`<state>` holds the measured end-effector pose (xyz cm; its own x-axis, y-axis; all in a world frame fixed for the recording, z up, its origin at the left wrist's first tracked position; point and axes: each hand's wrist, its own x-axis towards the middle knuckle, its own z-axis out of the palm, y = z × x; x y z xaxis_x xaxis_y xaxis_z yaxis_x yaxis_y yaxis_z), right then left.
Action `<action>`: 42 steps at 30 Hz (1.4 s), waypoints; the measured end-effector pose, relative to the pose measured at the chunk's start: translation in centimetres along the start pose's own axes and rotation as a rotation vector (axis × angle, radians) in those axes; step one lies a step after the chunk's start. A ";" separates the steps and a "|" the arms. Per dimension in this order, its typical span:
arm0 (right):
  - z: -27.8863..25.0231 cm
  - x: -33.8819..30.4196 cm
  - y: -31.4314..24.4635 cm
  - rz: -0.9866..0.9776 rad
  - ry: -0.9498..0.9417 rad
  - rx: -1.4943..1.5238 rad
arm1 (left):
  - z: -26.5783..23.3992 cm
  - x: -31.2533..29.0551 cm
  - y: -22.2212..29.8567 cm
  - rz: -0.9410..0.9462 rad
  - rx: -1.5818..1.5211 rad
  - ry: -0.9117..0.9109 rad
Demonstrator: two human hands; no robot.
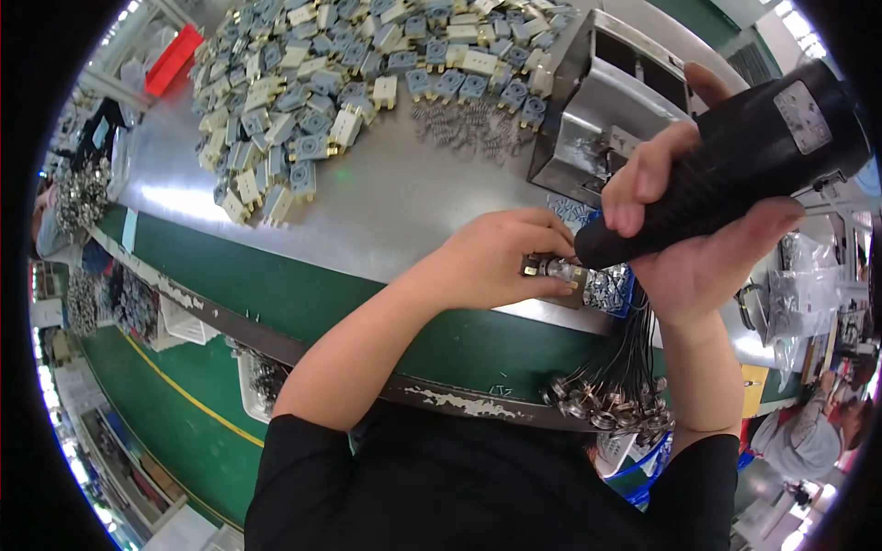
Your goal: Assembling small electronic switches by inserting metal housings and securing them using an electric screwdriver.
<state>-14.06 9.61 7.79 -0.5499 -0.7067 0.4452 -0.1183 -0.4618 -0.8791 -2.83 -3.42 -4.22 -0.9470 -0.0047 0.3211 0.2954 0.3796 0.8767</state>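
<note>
Black tool (735, 156): at the upper right of the frame, held aslant — thick end toward the right edge, narrow nose down toward the middle. The body seems hard plastic. I judge it stiff and rather heavy, not fragile; the ribbed middle gives the surest hold against slipping.

Right hand (694, 266): right of centre, wrapped around this tool, the fingertips curled over its upper left side. The fingers are closed as far as the thick body permits.

Left hand (501, 257): at the centre, its thumb and fingers in a narrow pinch with one object between them.

Small part (557, 269): just right of centre, between those left fingertips and close by the tool's nose — if they touch, I cannot tell. It looks light and stiff, with shiny areas that may be slippery; the sides are the better place to grip, leaving the top free.

Blue tray (631, 296): just right of the part, with small metal pieces (602, 292) inside.

Black wires (629, 349): at the lower right, hanging in a soft bundle, round metal ends (588, 401) below.

Grey and cream blocks (322, 83): heaped at the upper left and top, with loose springs (469, 129) beside them.
</note>
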 end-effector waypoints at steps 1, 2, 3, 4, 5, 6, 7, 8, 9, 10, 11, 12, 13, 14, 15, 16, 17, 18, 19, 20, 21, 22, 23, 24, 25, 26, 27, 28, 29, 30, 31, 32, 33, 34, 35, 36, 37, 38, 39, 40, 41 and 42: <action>0.0 -0.1 0.2 0.011 0.010 -0.007 | 0.0 -0.3 -0.2 -0.006 -0.012 0.014; 0.0 -0.2 0.4 0.021 0.026 -0.019 | -0.1 -0.4 -0.2 -0.018 0.009 0.003; 0.1 -0.3 0.7 0.033 0.019 -0.029 | -0.2 -0.4 -0.1 -0.029 0.031 -0.007; 0.4 -0.4 0.9 0.007 -0.009 -0.043 | -0.2 -0.4 0.0 -0.029 0.018 0.002; 0.6 -0.6 1.1 -0.020 -0.036 -0.056 | -0.3 -0.6 0.0 -0.035 0.014 0.006; 0.7 -0.8 1.2 -0.009 -0.042 -0.065 | -0.3 -0.6 0.0 -0.041 0.012 0.011; 0.7 -1.1 1.3 0.016 -0.016 -0.060 | -0.3 -0.6 0.0 -0.040 0.001 0.018; 0.8 -1.3 1.5 0.041 0.009 -0.051 | -0.3 -0.7 0.0 -0.037 0.017 0.012; 1.1 -1.2 1.6 0.048 0.004 -0.055 | -0.4 -0.8 0.0 -0.034 0.034 0.005; 1.4 -1.0 1.6 0.093 0.047 -0.106 | -0.3 -0.8 0.0 -0.036 0.028 0.011; 1.6 -0.9 1.7 0.136 0.091 -0.157 | -0.3 -0.8 0.0 -0.048 0.031 0.003; 1.7 -0.9 1.7 0.140 0.088 -0.160 | -0.3 -0.8 0.0 -0.061 0.034 -0.006; 1.7 -1.0 1.7 0.151 0.078 -0.172 | -0.3 -0.9 0.0 -0.061 0.030 -0.003; 1.6 -1.0 1.7 0.160 0.068 -0.183 | -0.3 -0.9 0.0 -0.059 0.035 -0.001; 1.6 -1.1 1.8 0.162 0.066 -0.185 | -0.2 -0.9 0.0 -0.057 0.040 0.000; 1.5 -1.1 1.8 0.165 0.065 -0.177 | -0.2 -0.9 0.1 -0.057 0.038 0.001; 1.4 -1.2 1.9 0.167 0.064 -0.169 | -0.3 -0.8 0.2 -0.062 0.042 -0.001; 1.6 -1.2 1.8 0.168 0.064 -0.169 | -0.3 -0.8 0.2 -0.067 0.046 -0.003; 1.8 -1.3 1.6 0.177 0.072 -0.216 | -0.2 -0.8 0.2 -0.067 0.045 -0.003; 2.0 -1.4 1.5 0.186 0.079 -0.262 | -0.3 -0.8 0.2 -0.071 0.035 -0.006; 2.1 -1.5 1.5 0.187 0.079 -0.261 | -0.2 -0.8 0.1 -0.076 0.026 -0.008; 2.2 -1.7 1.6 0.203 0.064 -0.263 | -0.2 -0.9 0.0 -0.078 0.026 -0.009; 2.2 -1.8 1.6 0.220 0.049 -0.267 | -0.1 -0.9 -0.1 -0.058 0.036 -0.001; 1.8 -2.0 2.0 0.222 0.050 -0.267 | 0.0 -0.9 -0.2 -0.038 0.046 0.006; 1.2 -2.3 2.9 0.180 -0.007 -0.144 | 0.0 -0.9 -0.2 -0.040 0.044 0.006; 0.8 -2.5 3.4 0.139 -0.062 -0.022 | -0.1 -0.9 0.0 -0.038 0.051 0.008; 0.6 -2.5 3.5 0.144 -0.062 -0.022 | -0.1 -1.0 0.0 -0.036 0.059 0.010; 0.5 -2.5 3.6 0.132 -0.077 -0.015 | 0.0 -1.0 -0.1 -0.039 0.055 0.010; 0.3 -2.4 3.8 0.119 -0.095 -0.006 | 0.1 -1.0 -0.3 -0.027 0.059 0.025; 0.2 -2.4 3.9 0.106 -0.113 0.003 | 0.1 -1.1 -0.4 -0.015 0.063 0.040; 0.1 -2.3 4.1 0.093 -0.132 0.013 | 0.1 -1.1 -0.5 -0.018 0.061 0.045; 0.0 -2.2 4.2 0.081 -0.148 0.020 | 0.1 -1.1 -0.4 -0.033 0.067 0.031; 0.0 -2.2 4.3 0.068 -0.164 0.028 | 0.1 -1.1 -0.4 -0.048 0.073 0.018; -0.1 -2.2 4.4 0.055 -0.181 0.036 | 0.1 -1.0 -0.4 -0.050 0.069 0.021; -0.1 -2.1 4.5 0.041 -0.200 0.045 | 0.0 -1.0 -0.4 -0.042 0.071 0.012; 0.0 -2.0 4.6 0.026 -0.218 0.055 | 0.0 -1.0 -0.4 -0.033 0.072 0.003; 0.0 -1.9 4.7 0.012 -0.237 0.064 | 0.0 -1.1 -0.5 -0.034 0.071 0.008; 0.1 -1.8 4.9 -0.002 -0.258 0.075 | 0.0 -1.2 -0.6 -0.031 0.071 0.016; 0.3 -1.7 4.9 0.001 -0.264 0.078 | 0.0 -1.3 -0.7 -0.027 0.071 0.024; 0.4 -1.7 4.9 -0.004 -0.258 0.081 | 0.0 -1.4 -0.8 -0.031 0.072 0.031; 0.5 -1.7 4.8 -0.011 -0.247 0.076 | 0.1 -1.3 -0.9 -0.025 0.065 0.022; 0.5 -1.8 4.8 -0.009 -0.251 0.071 | 0.1 -1.2 -0.9 -0.019 0.059 0.014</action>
<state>-13.22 8.33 2.86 -0.3261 -0.8091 0.4890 -0.0587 -0.4989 -0.8646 -1.96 -3.65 -5.46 -0.9504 -0.0248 0.3100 0.2693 0.4328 0.8603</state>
